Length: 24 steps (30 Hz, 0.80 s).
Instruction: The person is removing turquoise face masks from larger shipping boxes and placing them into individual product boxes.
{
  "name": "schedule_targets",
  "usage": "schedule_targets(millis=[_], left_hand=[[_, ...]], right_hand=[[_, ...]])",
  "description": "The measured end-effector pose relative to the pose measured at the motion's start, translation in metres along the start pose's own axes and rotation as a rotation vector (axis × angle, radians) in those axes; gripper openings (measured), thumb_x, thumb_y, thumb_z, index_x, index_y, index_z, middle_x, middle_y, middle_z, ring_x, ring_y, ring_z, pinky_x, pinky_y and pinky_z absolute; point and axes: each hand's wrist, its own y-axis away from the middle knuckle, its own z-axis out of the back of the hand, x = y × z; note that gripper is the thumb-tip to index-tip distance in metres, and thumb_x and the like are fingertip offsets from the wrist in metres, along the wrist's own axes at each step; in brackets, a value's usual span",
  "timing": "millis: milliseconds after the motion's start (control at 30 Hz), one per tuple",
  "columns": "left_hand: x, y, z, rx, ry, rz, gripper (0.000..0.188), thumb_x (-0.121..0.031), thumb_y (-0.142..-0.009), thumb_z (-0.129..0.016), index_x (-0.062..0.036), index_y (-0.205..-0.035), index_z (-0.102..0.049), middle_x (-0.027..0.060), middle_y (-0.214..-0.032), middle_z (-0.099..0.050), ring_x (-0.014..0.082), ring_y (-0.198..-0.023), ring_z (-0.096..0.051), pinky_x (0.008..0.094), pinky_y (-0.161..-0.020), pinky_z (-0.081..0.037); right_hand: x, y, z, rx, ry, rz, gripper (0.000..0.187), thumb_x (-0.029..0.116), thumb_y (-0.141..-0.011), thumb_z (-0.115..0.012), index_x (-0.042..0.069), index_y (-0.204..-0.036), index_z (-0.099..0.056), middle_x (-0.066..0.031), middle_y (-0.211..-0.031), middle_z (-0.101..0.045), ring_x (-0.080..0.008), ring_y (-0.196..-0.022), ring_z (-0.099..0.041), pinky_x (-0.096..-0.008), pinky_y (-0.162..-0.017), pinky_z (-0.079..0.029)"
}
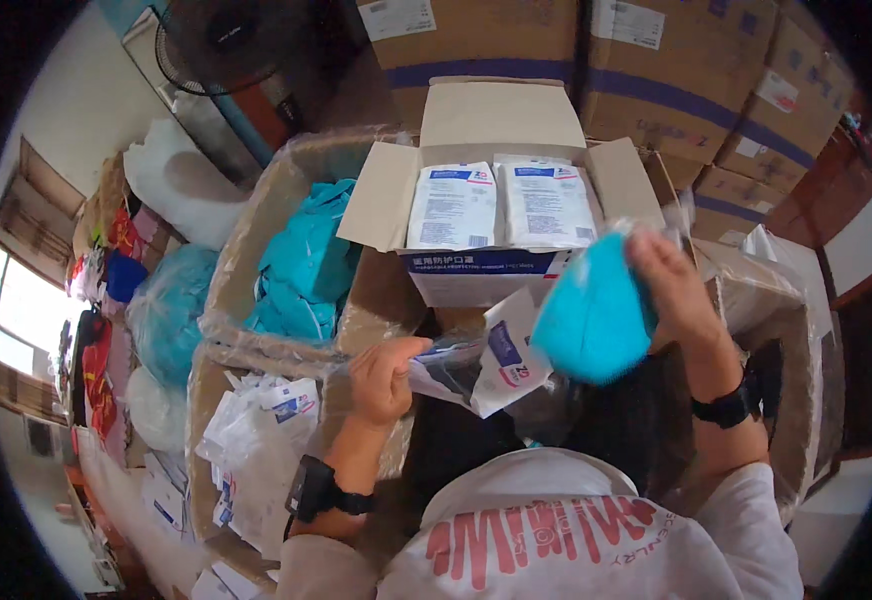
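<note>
A teal face mask (596, 318) hangs from my right hand (668, 272), pinched at its upper right edge; motion blurs it slightly. My left hand (384, 380) grips the left end of a white and clear plastic packet (506, 362), which looks torn open. The mask overlaps the packet's right side. Just beyond both hands, an open white and blue carton (491, 280) stands with its flaps spread. Inside it, two stacks of sealed mask packets (548, 205) stand side by side.
At the left, a plastic-lined box holds teal masks (306, 260). Nearer me, another holds crumpled white packets (261, 420). Large brown cartons (656, 95) are stacked at the back right. A tall cardboard box (771, 310) stands by my right arm, and a fan (221, 40) at the far left.
</note>
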Motion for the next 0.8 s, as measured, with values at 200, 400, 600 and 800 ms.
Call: schedule_targets(millis=[200, 400, 600, 800], left_hand=[[-0.004, -0.009, 0.000, 0.057, 0.034, -0.139, 0.018, -0.014, -0.088, -0.043, -0.0027, -0.090, -0.057, 0.0119, -0.092, -0.064, 0.0270, -0.079, -0.063, 0.0344, -0.068, -0.050], [-0.004, -0.007, 0.013, 0.035, -0.125, 0.027, 0.019, -0.009, -0.082, -0.045, -0.0044, -0.094, -0.060, 0.0115, -0.096, -0.064, 0.0268, -0.082, -0.063, 0.0338, -0.070, -0.050], [0.004, -0.004, 0.016, 0.046, -0.119, -0.038, 0.016, -0.008, -0.081, -0.046, -0.0048, -0.089, -0.059, 0.0104, -0.093, -0.064, 0.0259, -0.081, -0.063, 0.0345, -0.069, -0.050], [0.002, -0.002, 0.018, 0.049, -0.045, -0.069, 0.013, -0.011, -0.083, -0.048, -0.0053, -0.087, -0.058, 0.0103, -0.093, -0.064, 0.0252, -0.081, -0.063, 0.0337, -0.070, -0.050]], right_hand=[[0.002, -0.001, -0.070, 0.541, 0.951, 0.494, 0.017, 0.023, -0.083, -0.054, 0.010, -0.092, -0.060, -0.0115, -0.082, -0.059, -0.0305, -0.075, -0.058, -0.0389, -0.062, -0.047], [-0.036, 0.002, -0.089, 0.696, 0.740, 0.285, 0.025, 0.017, -0.083, -0.054, 0.011, -0.107, -0.053, -0.0118, -0.085, -0.062, -0.0307, -0.076, -0.060, -0.0383, -0.063, -0.048], [-0.066, 0.024, -0.097, 0.840, 0.665, 0.313, 0.024, 0.026, -0.087, -0.048, 0.013, -0.107, -0.051, -0.0161, -0.077, -0.060, -0.0359, -0.069, -0.058, -0.0448, -0.061, -0.045], [-0.033, 0.005, -0.098, 0.456, 0.755, 0.225, 0.020, 0.024, -0.086, -0.047, 0.011, -0.102, -0.051, -0.0162, -0.081, -0.060, -0.0371, -0.071, -0.057, -0.0456, -0.061, -0.045]])
